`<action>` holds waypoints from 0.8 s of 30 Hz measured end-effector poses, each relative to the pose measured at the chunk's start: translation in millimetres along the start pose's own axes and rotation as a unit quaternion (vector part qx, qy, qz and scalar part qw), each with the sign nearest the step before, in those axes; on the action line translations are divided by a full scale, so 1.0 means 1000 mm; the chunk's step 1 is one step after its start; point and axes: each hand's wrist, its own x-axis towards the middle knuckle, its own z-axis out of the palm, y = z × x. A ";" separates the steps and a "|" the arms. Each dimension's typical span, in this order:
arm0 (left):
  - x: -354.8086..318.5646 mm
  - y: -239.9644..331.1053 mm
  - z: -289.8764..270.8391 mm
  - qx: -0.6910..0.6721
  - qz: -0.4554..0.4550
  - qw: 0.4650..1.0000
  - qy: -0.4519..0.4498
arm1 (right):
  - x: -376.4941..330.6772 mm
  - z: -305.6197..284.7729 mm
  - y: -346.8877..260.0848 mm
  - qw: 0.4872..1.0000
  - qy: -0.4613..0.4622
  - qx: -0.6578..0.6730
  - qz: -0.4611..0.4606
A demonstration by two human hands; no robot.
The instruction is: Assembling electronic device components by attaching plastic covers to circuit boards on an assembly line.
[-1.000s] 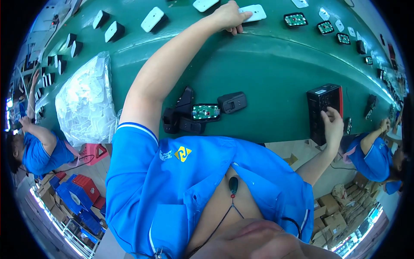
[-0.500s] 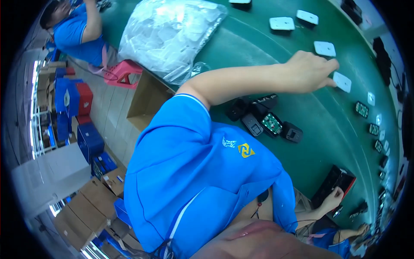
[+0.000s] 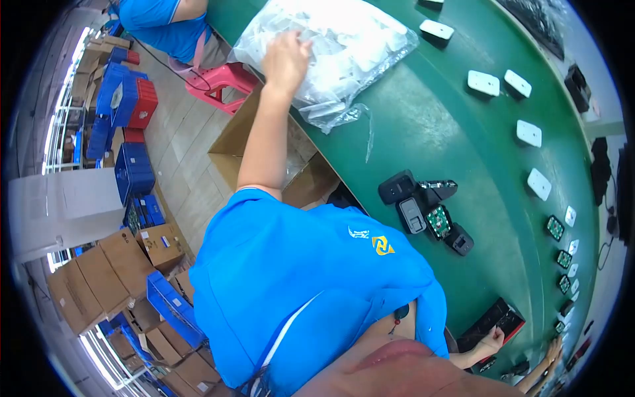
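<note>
Head view: left hand [image 3: 286, 59] fingers grip one plastic bag [image 3: 331, 46]; right hand [image 3: 491, 344] unclear.

Probably an electronics assembly workshop: green workbench [image 3: 456, 152], stacked cardboard boxes [image 3: 99, 278], blue crates [image 3: 135, 172].

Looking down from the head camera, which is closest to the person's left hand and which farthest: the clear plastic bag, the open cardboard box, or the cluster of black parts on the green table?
1. Clear plastic bag: under the left hand, touching.
2. Open cardboard box: beside the table edge.
3. Cluster of black parts: on the green table, near the person's chest.
</note>
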 end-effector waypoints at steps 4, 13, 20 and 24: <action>0.003 0.005 0.005 -0.070 -0.002 0.997 -0.033 | -0.005 -0.007 -0.013 0.995 -0.004 0.082 0.063; -0.007 0.012 -0.035 -0.173 -0.049 0.983 0.020 | -0.009 -0.046 -0.039 0.980 0.195 0.014 -0.037; -0.034 0.133 -0.060 -0.507 0.123 0.840 -0.150 | -0.034 -0.019 -0.217 0.884 0.016 0.443 -0.147; -0.081 0.203 -0.045 -0.530 0.220 0.758 -0.310 | -0.048 -0.007 -0.302 0.761 -0.183 0.592 -0.192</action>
